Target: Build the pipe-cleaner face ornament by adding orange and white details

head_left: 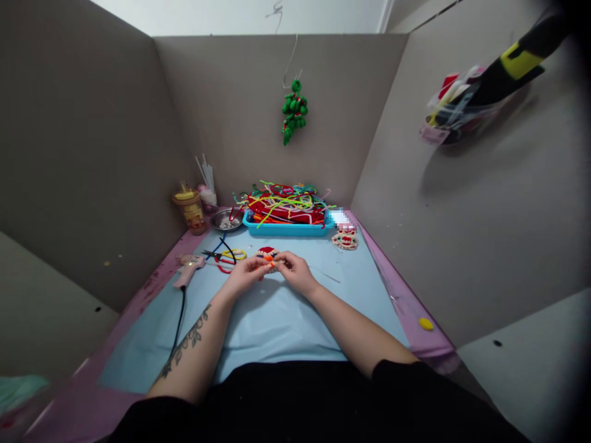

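My left hand (247, 275) and my right hand (296, 271) meet over the middle of the table, both with fingers pinched on a small orange pipe-cleaner piece (270, 259). Its exact shape is partly hidden by the fingertips. Just behind it shows a red and dark-blue pipe-cleaner piece (266, 251); whether the fingers also touch this one I cannot tell. Left of my left hand lie scissors with red and yellow handles (236, 253) and a pale pink glue gun (189, 271) with a black cord. A thin straight stick or wire (325, 274) lies right of my right hand.
A blue tray (286, 231) heaped with colourful pipe cleaners stands at the back. Beside it are a metal bowl (227, 219), a lidded cup (192, 212) and finished-looking cream and red pieces (345, 239). Partition walls enclose three sides; a green ornament (294, 112) hangs ahead.
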`<state>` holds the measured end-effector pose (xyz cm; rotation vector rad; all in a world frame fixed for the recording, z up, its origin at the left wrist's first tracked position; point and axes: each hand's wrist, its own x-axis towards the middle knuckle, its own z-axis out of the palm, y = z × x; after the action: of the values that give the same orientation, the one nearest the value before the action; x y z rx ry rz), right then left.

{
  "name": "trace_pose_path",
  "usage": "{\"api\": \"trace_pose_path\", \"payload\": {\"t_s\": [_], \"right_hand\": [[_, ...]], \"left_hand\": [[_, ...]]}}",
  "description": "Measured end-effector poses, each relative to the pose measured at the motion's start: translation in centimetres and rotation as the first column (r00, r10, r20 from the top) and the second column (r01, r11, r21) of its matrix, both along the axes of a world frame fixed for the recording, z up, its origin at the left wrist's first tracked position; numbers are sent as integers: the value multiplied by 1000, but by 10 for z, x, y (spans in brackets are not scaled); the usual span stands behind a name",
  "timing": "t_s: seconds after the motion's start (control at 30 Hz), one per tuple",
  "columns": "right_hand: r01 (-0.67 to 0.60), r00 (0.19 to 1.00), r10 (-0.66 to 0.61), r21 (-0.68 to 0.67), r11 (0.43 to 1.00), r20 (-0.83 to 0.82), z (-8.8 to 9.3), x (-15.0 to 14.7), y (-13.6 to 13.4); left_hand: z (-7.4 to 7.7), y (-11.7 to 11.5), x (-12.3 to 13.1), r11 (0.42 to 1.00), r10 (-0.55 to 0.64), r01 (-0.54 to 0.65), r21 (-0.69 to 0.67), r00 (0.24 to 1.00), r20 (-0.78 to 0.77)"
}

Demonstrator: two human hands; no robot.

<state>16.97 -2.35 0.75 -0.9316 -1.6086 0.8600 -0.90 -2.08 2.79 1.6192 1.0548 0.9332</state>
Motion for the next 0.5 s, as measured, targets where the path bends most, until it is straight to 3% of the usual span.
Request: {"api": "trace_pose_path", "payload": {"t_s": [0.2, 0.37, 0.5], "right_hand": [[84, 995, -89, 95, 992, 53, 1, 2, 1], [209, 956, -264, 338, 918, 128, 5, 1, -5], [185, 953, -251, 331, 925, 168, 1, -4, -5]], "left_hand": [[4, -3, 1, 999, -47, 48, 4, 998, -36], [-1, -1, 5, 976, 170, -168, 139, 985, -4], [-7, -2, 11, 944, 216, -208, 256, 976, -4]]}}
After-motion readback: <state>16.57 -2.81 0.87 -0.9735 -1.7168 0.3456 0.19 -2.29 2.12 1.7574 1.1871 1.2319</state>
